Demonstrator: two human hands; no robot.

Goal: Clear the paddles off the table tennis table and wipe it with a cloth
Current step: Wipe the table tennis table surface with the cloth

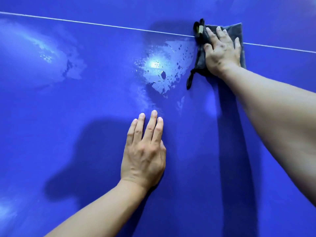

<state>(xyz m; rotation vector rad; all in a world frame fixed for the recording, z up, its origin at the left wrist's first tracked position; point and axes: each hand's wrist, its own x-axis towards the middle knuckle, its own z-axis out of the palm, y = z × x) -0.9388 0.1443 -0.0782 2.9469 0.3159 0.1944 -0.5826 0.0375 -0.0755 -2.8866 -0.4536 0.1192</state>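
1. You're in the wiping step. No paddles show anywhere in view, so that part looks done, at least on this stretch.
2. Your right hand [222, 53] presses flat on the dark grey cloth [237, 30], with its fingers [212, 36] spread across it and nothing pinched. The cloth sits right on the white line [102, 24], far out on the blue counter [68, 120].
3. Your left hand [143, 154] rests palm down nearer you, fingers straight and close together, holding nothing. Looks like it's propping you up.
4. Just left of the cloth there's a wet patch [164, 65] with beaded drops and glare. A second smeary patch [51, 55] sits well off to the left.
5. Next move, I'd guess: drag the cloth left through that wet patch with even pressure, then work toward the far smear.
6. Not much in the way. The cloth's loop [189, 81] trails off its lower corner and could leave streaks. Your left hand sits below the wet area, so mind it if you sweep back toward yourself.
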